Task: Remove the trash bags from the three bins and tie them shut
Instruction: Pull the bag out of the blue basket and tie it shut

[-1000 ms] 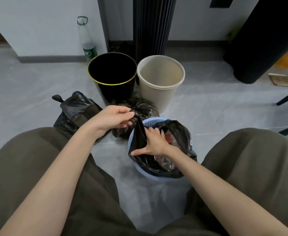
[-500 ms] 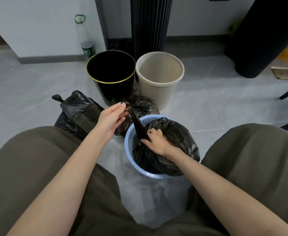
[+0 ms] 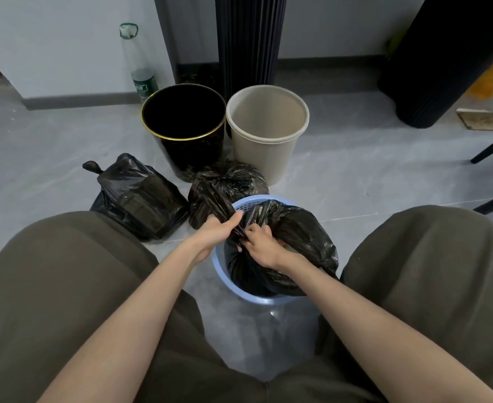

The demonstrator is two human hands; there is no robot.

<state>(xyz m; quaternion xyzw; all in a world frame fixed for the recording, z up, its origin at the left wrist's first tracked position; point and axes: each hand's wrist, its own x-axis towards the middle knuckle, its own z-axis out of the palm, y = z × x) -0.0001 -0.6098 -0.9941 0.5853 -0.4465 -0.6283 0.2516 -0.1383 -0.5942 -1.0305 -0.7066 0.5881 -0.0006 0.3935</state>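
A black trash bag (image 3: 294,231) sits in the blue plastic bin (image 3: 233,286) between my knees. My left hand (image 3: 216,231) grips a gathered strip of the bag's mouth at the bin's left rim. My right hand (image 3: 261,245) pinches the bag's top right beside it, fingers curled into the plastic. Two tied black bags lie on the floor: one (image 3: 137,199) at the left with a knot sticking up, one (image 3: 225,184) just behind the blue bin. A black bin with a gold rim (image 3: 184,135) and a beige bin (image 3: 265,135) stand behind, both without bags.
A plastic bottle (image 3: 139,65) stands by the wall at the back left. A dark ribbed column (image 3: 248,42) rises behind the bins and a large black cylinder (image 3: 443,59) stands at the right. Black chair legs (image 3: 492,146) cross the right edge. My knees flank the blue bin.
My left hand has come down and right from the raised strip of bag to meet my right hand at the bin's rim. The bag's mouth is now bunched together.
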